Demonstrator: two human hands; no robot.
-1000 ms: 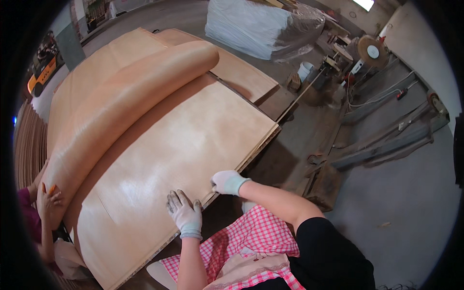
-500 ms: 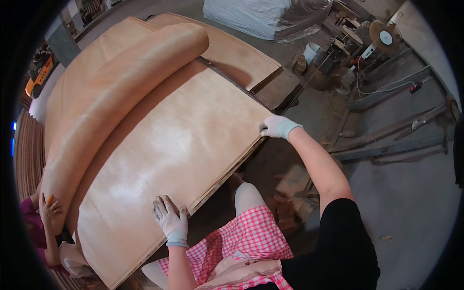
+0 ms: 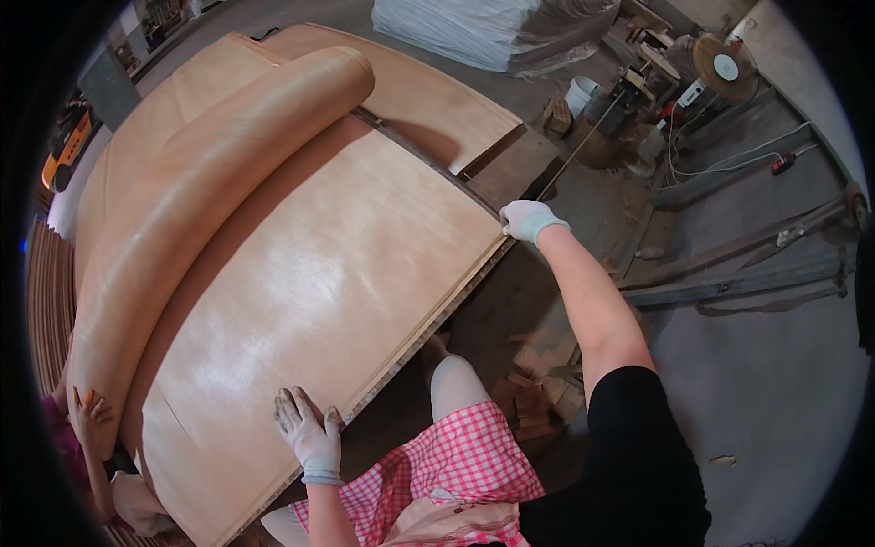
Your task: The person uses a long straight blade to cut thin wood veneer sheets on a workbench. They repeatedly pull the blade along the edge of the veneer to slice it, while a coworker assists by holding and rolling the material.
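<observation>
A thin, pale wood veneer sheet (image 3: 337,255) covers the stack in front of me, and its far part is curled back in a long roll (image 3: 219,173). My left hand (image 3: 312,436), in a white glove with dirty fingertips, rests flat with fingers stretched near the sheet's front edge. At the right corner, my gloved right hand (image 3: 529,221) has its fingers curled closed on the sheet's edge; the fingertips are partly hidden. On the far left, a co-worker's hand (image 3: 91,419) touches the lower end of the roll, with a small orange object by the fingers.
Behind the stack lie more veneer sheets (image 3: 410,87). A plastic-wrapped bundle (image 3: 492,32), a white bucket (image 3: 581,94) and a machine with a round disc (image 3: 725,67) stand beyond. Wood scraps (image 3: 538,387) litter the floor, and metal rails (image 3: 747,278) run at right.
My right hand has shifted slightly up along the corner of the sheet. My left hand stays flat on the sheet. The whole view has moved slightly.
</observation>
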